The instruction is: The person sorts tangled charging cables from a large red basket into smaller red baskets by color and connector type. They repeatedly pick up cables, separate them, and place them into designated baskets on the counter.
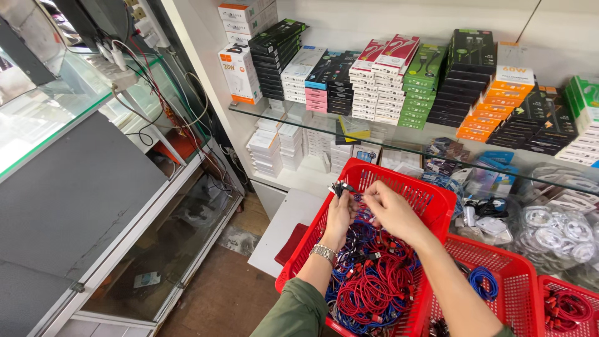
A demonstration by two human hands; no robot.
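My left hand (340,215) is raised over the red basket (430,203), fingers closed around a small bunch of dark cable ends (340,187) that stick up above the fist, just over the basket's far rim. A metal watch (324,253) sits on that wrist, green sleeve (296,312) below it. My right hand (390,209) is just beside the left, fingers pinched together on a thin cable; what exactly sits between the fingertips I cannot tell, too small. Both hands hover above the heap of coiled red and blue cables (374,281) that fills the basket. To the right, a second red basket (505,274) holds a blue coil (483,282), and a third basket (571,309) at the edge holds red cables. Behind the baskets, clear bags of white cables (555,234) lie on the lower shelf. Above, a glass shelf (262,112) carries stacks of boxes: white, black, pink, green boxes (421,93), orange boxes (496,103). On the left, a glass display counter (56,106) with a power strip (121,78) and loose wires on top. Wood floor (218,293) below.
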